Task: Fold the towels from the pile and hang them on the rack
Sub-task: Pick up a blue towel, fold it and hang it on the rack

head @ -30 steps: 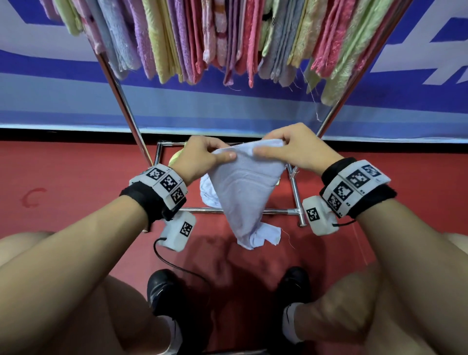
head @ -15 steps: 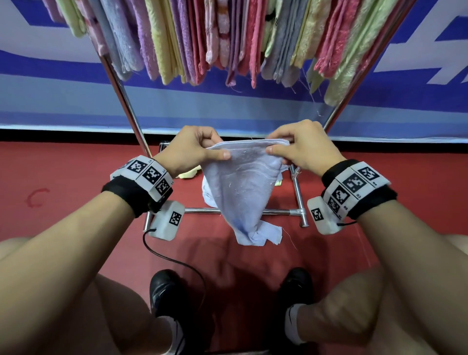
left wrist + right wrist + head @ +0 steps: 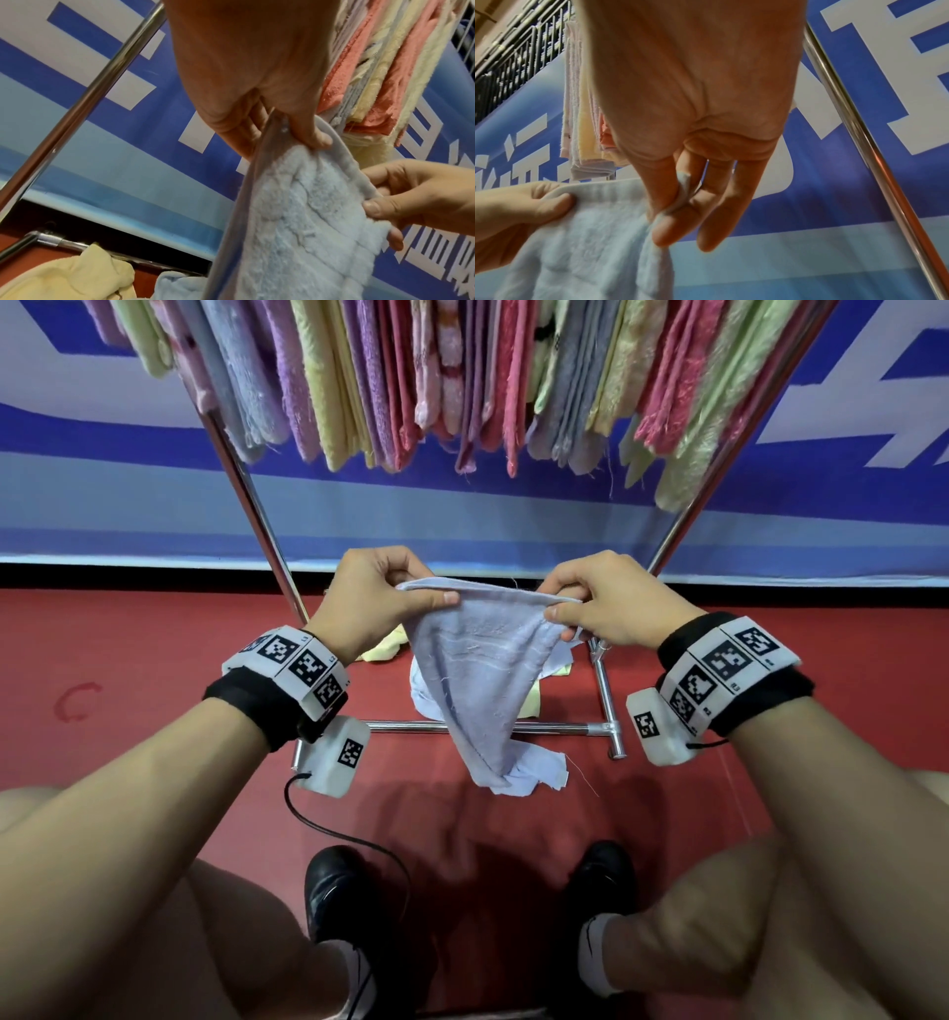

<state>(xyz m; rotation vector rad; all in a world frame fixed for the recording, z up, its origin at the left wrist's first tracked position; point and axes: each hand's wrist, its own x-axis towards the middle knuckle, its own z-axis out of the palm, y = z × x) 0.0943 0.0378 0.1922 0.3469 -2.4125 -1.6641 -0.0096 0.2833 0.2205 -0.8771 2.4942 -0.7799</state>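
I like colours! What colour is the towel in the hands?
Pale blue towel, clearest in the head view.

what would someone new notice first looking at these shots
The light blue towel stretched at centre, its top edge pinched by the left hand and the right hand. Above it, a dense row of hung towels in pink, yellow and purple fills the rack.

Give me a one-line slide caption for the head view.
Both hands, left hand and right hand, pinch a pale blue towel by its top edge below the towel-filled rack.
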